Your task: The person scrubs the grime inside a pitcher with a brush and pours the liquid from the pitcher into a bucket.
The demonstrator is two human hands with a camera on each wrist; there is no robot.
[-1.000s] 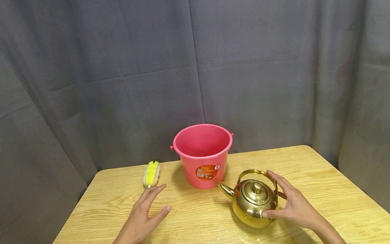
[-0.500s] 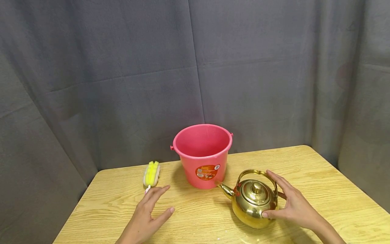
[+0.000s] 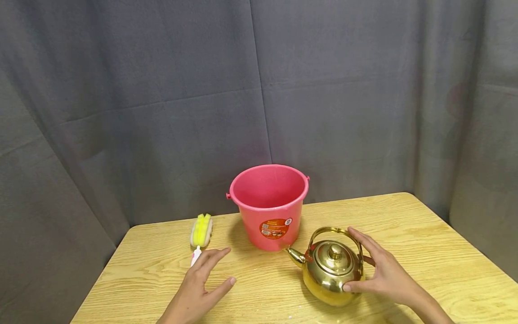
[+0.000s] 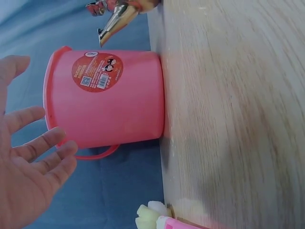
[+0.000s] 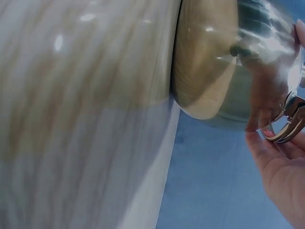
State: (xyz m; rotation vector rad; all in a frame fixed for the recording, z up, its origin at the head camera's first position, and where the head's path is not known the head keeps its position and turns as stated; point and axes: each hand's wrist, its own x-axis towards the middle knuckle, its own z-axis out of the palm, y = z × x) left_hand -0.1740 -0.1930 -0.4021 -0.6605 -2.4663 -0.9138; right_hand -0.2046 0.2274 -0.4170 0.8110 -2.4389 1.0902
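A gold metal kettle (image 3: 323,283) stands on the table with its spout pointing left. My right hand (image 3: 382,275) holds it from the right, thumb against the body and index finger at the side of the arched handle (image 3: 332,230). Seen from the right wrist, fingertips (image 5: 256,140) meet the kettle's side beside the handle's base. My left hand (image 3: 198,288) hovers over the table holding nothing, thumb and fingers spread. Just beyond it lies a sponge brush (image 3: 201,231), yellow and white, its pale handle partly hidden behind the fingers.
A pink bucket (image 3: 250,220) with an orange label stands at the back middle, close behind the kettle's spout. Light wooden table (image 3: 408,234) with rounded back corners. Grey curtains (image 3: 170,135) hang behind and along both sides.
The kettle has shifted slightly left and toward me, together with my right hand. My left hand has drifted a little right, showing more of the brush's handle. Bucket and brush have stayed put.
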